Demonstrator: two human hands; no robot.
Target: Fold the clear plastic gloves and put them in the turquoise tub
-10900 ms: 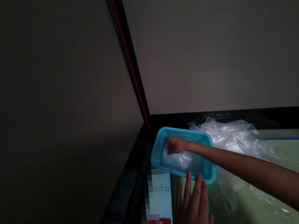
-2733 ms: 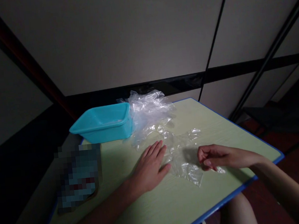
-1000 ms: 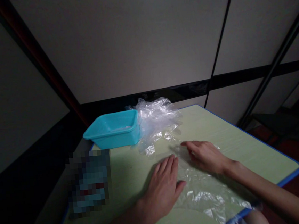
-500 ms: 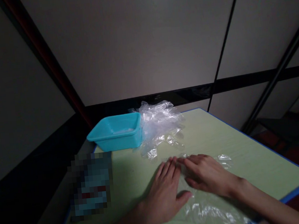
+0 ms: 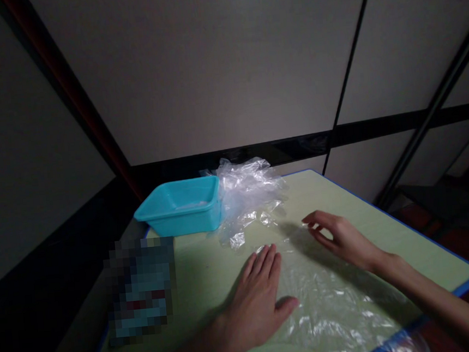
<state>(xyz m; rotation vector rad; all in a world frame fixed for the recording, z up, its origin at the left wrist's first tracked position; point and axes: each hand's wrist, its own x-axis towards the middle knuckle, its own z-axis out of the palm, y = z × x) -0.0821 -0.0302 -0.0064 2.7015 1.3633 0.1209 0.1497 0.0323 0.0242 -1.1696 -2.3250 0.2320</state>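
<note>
A thin clear plastic film (image 5: pixel 323 305), wrinkled and shiny, lies spread over the near part of the table and hangs past its front edge. My left hand (image 5: pixel 257 300) lies flat with its fingers stretched forward, pressing on the film's left side. My right hand (image 5: pixel 340 238) is raised a little above the table to the right, thumb and fingers pinched at the film's far edge, which lifts up to the fingertips. Beyond my hands rests a crumpled heap of clear plastic (image 5: pixel 248 191); its exact kind is hard to make out.
A turquoise plastic basin (image 5: pixel 185 221) stands at the back left, beside the heap, with something pale inside. A blurred-out flat item (image 5: pixel 146 288) lies at the left edge. The pale green table (image 5: pixel 405 248) has a blue rim. Cabinet panels (image 5: pixel 226 78) rise behind it.
My right hand has moved right and up from beside my left hand, drawing the film's far edge along so it lies more spread. My left hand has stayed in place.
</note>
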